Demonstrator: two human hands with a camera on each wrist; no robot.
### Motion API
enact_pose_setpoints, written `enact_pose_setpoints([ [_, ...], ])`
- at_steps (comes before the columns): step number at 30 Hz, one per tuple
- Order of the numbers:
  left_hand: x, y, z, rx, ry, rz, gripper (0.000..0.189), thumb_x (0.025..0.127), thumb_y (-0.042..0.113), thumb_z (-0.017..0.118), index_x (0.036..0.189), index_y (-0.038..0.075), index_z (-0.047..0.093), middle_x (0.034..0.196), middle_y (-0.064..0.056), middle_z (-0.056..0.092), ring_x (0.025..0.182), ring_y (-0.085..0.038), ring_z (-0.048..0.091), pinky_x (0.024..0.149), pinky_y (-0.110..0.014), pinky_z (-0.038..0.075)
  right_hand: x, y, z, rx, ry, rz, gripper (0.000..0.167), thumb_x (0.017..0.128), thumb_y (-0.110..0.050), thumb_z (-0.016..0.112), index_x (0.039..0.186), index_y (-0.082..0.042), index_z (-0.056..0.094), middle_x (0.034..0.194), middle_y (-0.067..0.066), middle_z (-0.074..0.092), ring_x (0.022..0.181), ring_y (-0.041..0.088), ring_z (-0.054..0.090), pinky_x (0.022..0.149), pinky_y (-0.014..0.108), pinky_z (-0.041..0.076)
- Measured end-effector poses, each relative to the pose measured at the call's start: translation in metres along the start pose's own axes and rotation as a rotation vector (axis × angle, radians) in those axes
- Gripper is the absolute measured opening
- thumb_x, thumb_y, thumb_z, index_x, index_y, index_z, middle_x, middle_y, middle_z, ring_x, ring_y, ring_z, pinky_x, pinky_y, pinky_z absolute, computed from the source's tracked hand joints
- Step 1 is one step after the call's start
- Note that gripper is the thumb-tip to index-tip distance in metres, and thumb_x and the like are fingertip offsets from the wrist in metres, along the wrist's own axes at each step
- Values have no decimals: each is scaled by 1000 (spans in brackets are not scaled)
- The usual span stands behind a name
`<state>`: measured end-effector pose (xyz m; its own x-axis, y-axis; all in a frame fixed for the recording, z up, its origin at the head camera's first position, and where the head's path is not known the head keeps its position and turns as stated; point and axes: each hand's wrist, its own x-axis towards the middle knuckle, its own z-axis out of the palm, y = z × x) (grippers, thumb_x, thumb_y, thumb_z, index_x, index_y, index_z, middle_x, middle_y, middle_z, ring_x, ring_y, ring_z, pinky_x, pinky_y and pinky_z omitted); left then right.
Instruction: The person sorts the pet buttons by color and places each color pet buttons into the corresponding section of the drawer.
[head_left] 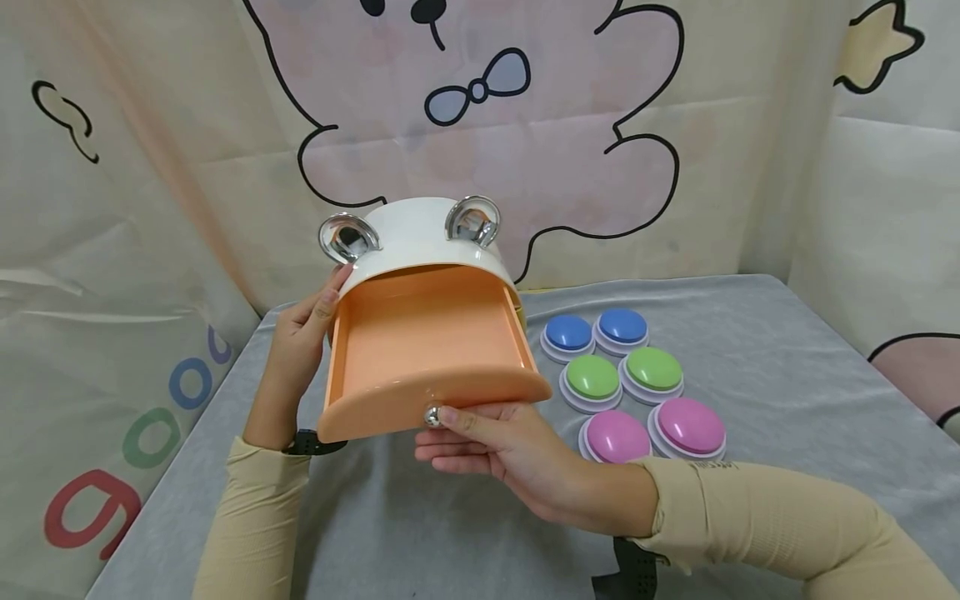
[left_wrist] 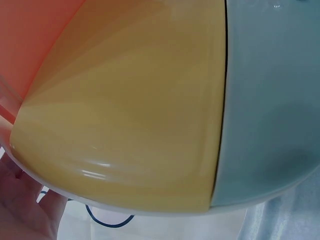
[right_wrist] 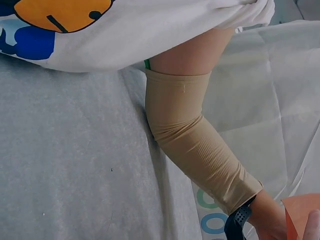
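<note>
A small white toy cabinet (head_left: 416,221) with shiny silver ears (head_left: 474,222) is held tilted above the table, its orange drawer (head_left: 427,333) pulled out and nothing lying inside. My left hand (head_left: 296,337) grips the cabinet's left side, thumb near the front edge. At the drawer's front, my right hand (head_left: 510,446) pinches the round silver knob (head_left: 432,416) between thumb and fingers. In the left wrist view, a yellow panel (left_wrist: 130,110) and a pale blue-green panel (left_wrist: 270,100) of the cabinet fill most of the picture.
Several round push buttons stand right of the cabinet in pairs: blue (head_left: 622,323), green (head_left: 592,377) and pink (head_left: 688,425), on white bases. A grey cloth (head_left: 810,400) covers the table. Printed fabric walls (head_left: 720,167) rise behind and at both sides.
</note>
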<state>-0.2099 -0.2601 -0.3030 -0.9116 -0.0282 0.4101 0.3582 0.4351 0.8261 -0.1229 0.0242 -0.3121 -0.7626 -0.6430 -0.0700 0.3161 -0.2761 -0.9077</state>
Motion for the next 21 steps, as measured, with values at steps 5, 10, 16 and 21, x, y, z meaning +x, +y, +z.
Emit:
enact_pose_setpoints([
  [5,0,0,0,9,-1,-2,45,106,43,41,145,24,51,157,-1,41,151,-13,30,122,-45,31,0,1,-1,-16,4,4,39,99,-24,62,123,7,59,102,10,78,93,16,76,88,34,61],
  [10,-1,1,0,9,-1,-11,46,106,44,41,146,24,51,158,-1,40,151,-14,29,122,-47,31,-2,2,-2,-52,8,19,41,98,-24,64,123,8,60,105,14,77,96,17,75,90,35,61],
  [16,-1,1,0,23,-10,-29,47,105,46,40,147,26,50,159,1,38,152,-15,28,120,-49,32,-11,11,-14,-139,39,83,40,93,-15,70,120,14,62,113,21,73,100,19,75,92,37,60],
  [21,-1,1,0,29,-10,-18,46,105,45,40,146,26,50,159,1,38,152,-14,29,120,-48,32,-17,16,-37,-232,94,137,43,90,-18,73,122,10,65,111,15,75,101,19,74,92,38,60],
])
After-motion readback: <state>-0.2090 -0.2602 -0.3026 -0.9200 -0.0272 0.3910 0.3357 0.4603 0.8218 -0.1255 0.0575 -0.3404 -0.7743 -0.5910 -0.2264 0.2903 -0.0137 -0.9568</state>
